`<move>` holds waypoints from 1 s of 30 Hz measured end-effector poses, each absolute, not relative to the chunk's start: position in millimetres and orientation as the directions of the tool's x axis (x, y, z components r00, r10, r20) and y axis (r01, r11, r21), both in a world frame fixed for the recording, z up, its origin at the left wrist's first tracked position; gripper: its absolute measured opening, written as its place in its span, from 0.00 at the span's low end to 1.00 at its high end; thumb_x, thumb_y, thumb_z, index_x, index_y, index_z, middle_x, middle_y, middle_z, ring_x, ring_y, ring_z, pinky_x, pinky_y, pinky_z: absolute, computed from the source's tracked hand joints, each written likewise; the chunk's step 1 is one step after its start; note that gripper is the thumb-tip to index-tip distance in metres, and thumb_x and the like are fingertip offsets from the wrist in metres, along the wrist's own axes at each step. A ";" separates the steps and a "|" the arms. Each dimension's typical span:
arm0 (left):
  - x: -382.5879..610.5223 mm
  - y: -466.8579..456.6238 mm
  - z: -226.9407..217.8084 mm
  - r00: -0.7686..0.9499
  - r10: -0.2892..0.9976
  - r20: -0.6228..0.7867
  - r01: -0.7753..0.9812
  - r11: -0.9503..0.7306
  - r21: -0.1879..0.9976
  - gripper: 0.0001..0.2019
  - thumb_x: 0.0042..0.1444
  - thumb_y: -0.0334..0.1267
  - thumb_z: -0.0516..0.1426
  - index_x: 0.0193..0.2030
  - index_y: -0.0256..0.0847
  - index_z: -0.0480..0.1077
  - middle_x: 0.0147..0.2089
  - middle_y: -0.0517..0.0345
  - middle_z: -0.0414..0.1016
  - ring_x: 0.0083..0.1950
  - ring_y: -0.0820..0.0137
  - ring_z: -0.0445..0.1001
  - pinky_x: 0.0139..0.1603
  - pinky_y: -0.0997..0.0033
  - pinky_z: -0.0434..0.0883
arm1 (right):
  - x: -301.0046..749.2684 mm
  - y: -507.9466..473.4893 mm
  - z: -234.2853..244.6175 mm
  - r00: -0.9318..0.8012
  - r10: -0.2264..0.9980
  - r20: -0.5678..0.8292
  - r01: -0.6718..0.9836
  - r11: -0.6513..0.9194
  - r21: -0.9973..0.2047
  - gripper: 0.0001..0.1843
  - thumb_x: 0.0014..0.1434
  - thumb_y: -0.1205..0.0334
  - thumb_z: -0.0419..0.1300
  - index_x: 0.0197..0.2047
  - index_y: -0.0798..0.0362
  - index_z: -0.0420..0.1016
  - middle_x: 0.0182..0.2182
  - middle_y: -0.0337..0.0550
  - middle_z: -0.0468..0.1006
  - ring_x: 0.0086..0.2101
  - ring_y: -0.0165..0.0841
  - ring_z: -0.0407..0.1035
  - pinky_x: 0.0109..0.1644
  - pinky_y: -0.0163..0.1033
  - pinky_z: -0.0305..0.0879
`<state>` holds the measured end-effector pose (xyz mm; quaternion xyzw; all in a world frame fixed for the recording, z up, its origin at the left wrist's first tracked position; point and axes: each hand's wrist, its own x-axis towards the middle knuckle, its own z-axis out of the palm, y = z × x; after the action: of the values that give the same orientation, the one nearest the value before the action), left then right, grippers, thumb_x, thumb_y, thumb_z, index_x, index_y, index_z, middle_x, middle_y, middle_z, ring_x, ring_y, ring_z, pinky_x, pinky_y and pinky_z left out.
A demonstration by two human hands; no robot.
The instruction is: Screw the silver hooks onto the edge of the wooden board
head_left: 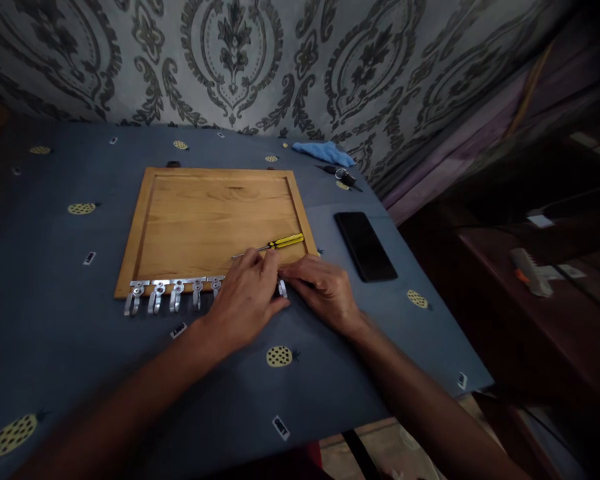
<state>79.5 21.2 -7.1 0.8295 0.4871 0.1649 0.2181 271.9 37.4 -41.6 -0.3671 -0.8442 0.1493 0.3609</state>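
A framed wooden board (pixel 215 213) lies flat on a blue cloth-covered table (pixel 80 347). A metal rail with several coat hooks (pixel 170 292) runs along the board's near edge. My left hand (pixel 247 297) rests palm down over the rail's right part, fingers together. My right hand (pixel 320 287) presses its closed fingers on the rail's right end, beside a hook (pixel 282 288). A yellow-handled screwdriver (pixel 275 244) lies on the board just beyond both hands, untouched.
A black phone (pixel 365 245) lies right of the board. A blue cloth (pixel 325 152) and a small dark tool (pixel 344 177) sit at the far right corner. The table's right edge drops to dark wooden furniture (pixel 530 300). A patterned wall stands behind.
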 end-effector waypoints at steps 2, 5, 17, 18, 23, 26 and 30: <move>79.4 21.1 -8.5 0.469 0.880 0.077 0.733 -0.436 0.522 0.23 0.55 0.35 0.68 0.50 0.42 0.59 0.47 0.51 0.72 0.56 0.53 0.70 0.55 0.52 0.72 | 272.3 37.5 -40.8 -0.481 0.729 0.487 0.518 0.684 -0.514 0.10 0.68 0.64 0.59 0.43 0.48 0.84 0.33 0.43 0.85 0.35 0.34 0.79 0.40 0.39 0.75; 79.5 21.0 -10.3 0.468 0.879 0.090 0.728 -0.442 0.524 0.24 0.56 0.35 0.67 0.52 0.41 0.59 0.47 0.51 0.73 0.56 0.53 0.70 0.55 0.52 0.72 | 272.5 37.2 -41.1 -0.483 0.728 0.487 0.512 0.686 -0.517 0.10 0.68 0.64 0.59 0.43 0.48 0.84 0.33 0.43 0.85 0.35 0.34 0.78 0.40 0.39 0.75; 78.8 21.0 -11.2 0.472 0.875 0.102 0.724 -0.451 0.522 0.24 0.55 0.35 0.68 0.52 0.40 0.59 0.47 0.50 0.73 0.56 0.53 0.70 0.56 0.50 0.72 | 268.9 35.5 -40.7 -0.494 0.661 0.565 0.521 0.745 -0.416 0.09 0.67 0.68 0.59 0.42 0.51 0.82 0.31 0.43 0.84 0.33 0.33 0.77 0.38 0.37 0.74; 78.8 20.8 -11.2 0.474 0.874 0.105 0.723 -0.455 0.520 0.24 0.55 0.35 0.68 0.51 0.40 0.59 0.46 0.51 0.73 0.56 0.53 0.70 0.55 0.50 0.72 | 268.9 35.8 -40.5 -0.502 0.649 0.572 0.521 0.755 -0.399 0.09 0.67 0.68 0.59 0.42 0.51 0.82 0.31 0.43 0.84 0.33 0.33 0.76 0.38 0.37 0.73; 79.0 20.9 -10.6 0.471 0.876 0.100 0.728 -0.450 0.517 0.23 0.55 0.35 0.68 0.51 0.42 0.59 0.45 0.52 0.72 0.56 0.52 0.70 0.55 0.50 0.72 | 272.2 39.3 -40.2 -0.559 0.605 0.567 0.475 0.794 -0.379 0.08 0.66 0.69 0.60 0.43 0.52 0.81 0.33 0.45 0.84 0.33 0.33 0.76 0.38 0.37 0.74; 78.9 21.4 -10.6 0.471 0.876 0.104 0.726 -0.452 0.518 0.24 0.55 0.34 0.68 0.52 0.41 0.59 0.46 0.51 0.72 0.56 0.52 0.70 0.55 0.50 0.72 | 274.4 41.2 -39.3 -0.578 0.598 0.554 0.452 0.801 -0.393 0.08 0.65 0.69 0.61 0.45 0.52 0.81 0.35 0.46 0.84 0.35 0.34 0.77 0.39 0.39 0.75; 79.0 21.6 -11.1 0.464 0.879 0.110 0.720 -0.446 0.532 0.24 0.54 0.34 0.68 0.50 0.42 0.59 0.45 0.52 0.72 0.54 0.53 0.71 0.54 0.51 0.72 | 275.9 40.5 -36.2 -0.548 0.661 0.513 0.457 0.750 -0.478 0.12 0.66 0.70 0.60 0.50 0.50 0.80 0.35 0.44 0.84 0.35 0.33 0.77 0.39 0.38 0.74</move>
<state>79.0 21.6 -11.1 0.8290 0.4823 0.1889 0.2109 275.9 40.5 -36.2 -0.3221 -0.8676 0.1459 0.3496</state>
